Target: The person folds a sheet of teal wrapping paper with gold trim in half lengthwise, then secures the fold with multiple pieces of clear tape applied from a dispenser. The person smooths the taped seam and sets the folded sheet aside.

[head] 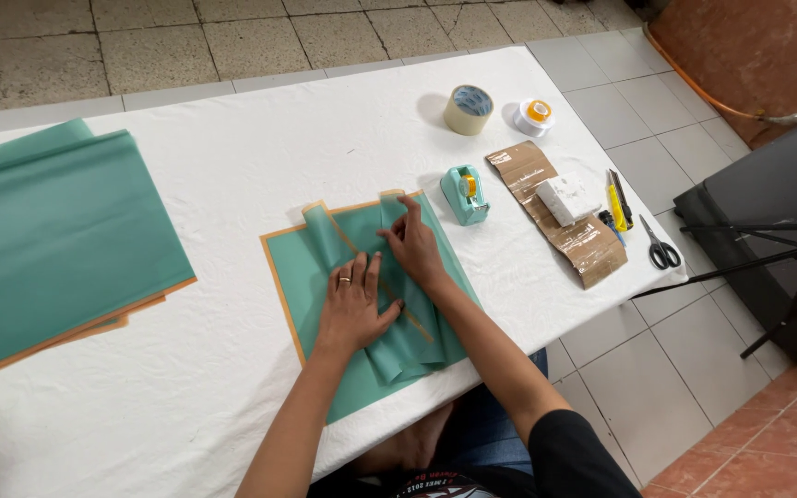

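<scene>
While both hands press flat on it, a teal sheet with an orange edge (311, 263) lies near the front edge of the white-covered desk (232, 166), partly gathered into lengthwise folds. The left hand (352, 309) is spread open, palm down, pinning the folded part, a ring on one finger. The right hand (412, 244) lies just beyond it, fingers flat and slightly curled on the upper fold; neither hand grips anything. By my reading the step in hand is folding or pleating the sheet, with a fold being held down and smoothed. A further fold would call for one hand to keep the pleats pinned so they do not spring open.

Just right of the sheet stands a small teal tape dispenser (465, 194). Further right lie a strip of brown cardboard (592, 249), a yellow cutter (617, 203) and scissors (663, 251). A stack of teal sheets (48, 240) lies well apart at the left.
</scene>
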